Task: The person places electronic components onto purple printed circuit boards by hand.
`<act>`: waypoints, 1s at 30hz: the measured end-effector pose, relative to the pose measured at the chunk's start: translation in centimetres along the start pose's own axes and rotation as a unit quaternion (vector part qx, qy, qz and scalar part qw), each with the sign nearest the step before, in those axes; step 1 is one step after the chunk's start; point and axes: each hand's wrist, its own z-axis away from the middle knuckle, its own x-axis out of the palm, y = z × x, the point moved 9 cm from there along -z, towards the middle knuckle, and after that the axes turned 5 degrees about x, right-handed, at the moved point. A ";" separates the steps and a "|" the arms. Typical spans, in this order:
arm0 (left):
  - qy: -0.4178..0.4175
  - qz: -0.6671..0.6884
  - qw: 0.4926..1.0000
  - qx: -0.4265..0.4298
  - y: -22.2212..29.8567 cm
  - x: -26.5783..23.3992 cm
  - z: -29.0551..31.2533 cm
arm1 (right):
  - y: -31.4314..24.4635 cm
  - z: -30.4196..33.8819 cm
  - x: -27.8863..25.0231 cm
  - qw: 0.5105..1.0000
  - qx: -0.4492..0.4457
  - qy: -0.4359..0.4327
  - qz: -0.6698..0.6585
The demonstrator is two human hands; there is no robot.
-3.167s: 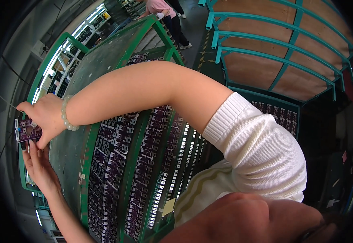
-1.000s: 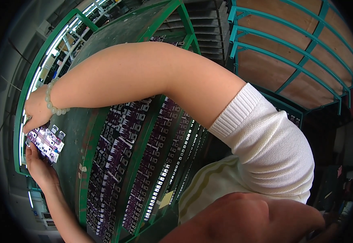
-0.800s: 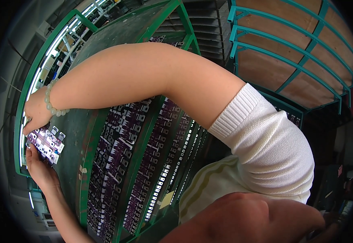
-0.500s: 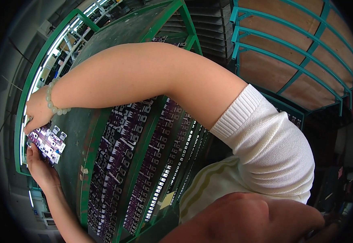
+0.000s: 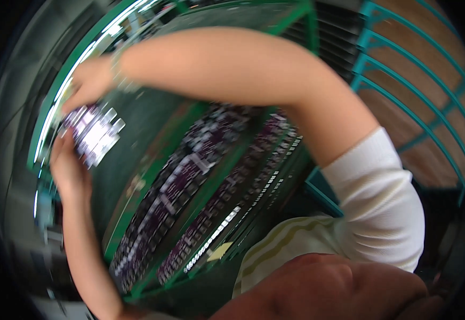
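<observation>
A bundle of purple circuit boards with pale metal parts [image 5: 98, 137] is held between my two hands at the upper left, over a dark green surface [image 5: 131, 138]. My right hand [image 5: 91, 80], with a pale bead bracelet at the wrist, reaches across from the right and grips the far end of the boards. From below, my left hand [image 5: 69, 168] is closed along their left edge, its thumb side against the boards. Motion blurs the fingers and the boards, so single boards cannot be told apart.
Slanted tiers packed with rows of purple circuit boards [image 5: 174, 181] run below my right arm, within a green metal frame [image 5: 308, 26]. A yellowish slip [image 5: 221, 252] lies by the lower tier. At the right stands a teal metal rack [image 5: 387, 64] with brown panels.
The view has shifted and blurred. Both hands, with the boards still between them, appear higher and further right in the picture; the teal rack and tiers sit differently too.
</observation>
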 end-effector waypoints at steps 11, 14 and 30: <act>-0.131 0.074 0.989 -0.002 3.2 5.0 3.4 | -1.8 5.8 -3.9 0.956 0.038 -0.221 -0.192; -0.144 0.050 0.988 -0.003 3.0 5.1 3.3 | -1.1 5.5 -3.9 0.946 0.038 -0.228 -0.226; -0.137 0.043 0.990 -0.014 3.6 4.0 2.3 | -3.1 6.2 -3.9 0.966 0.054 -0.176 -0.180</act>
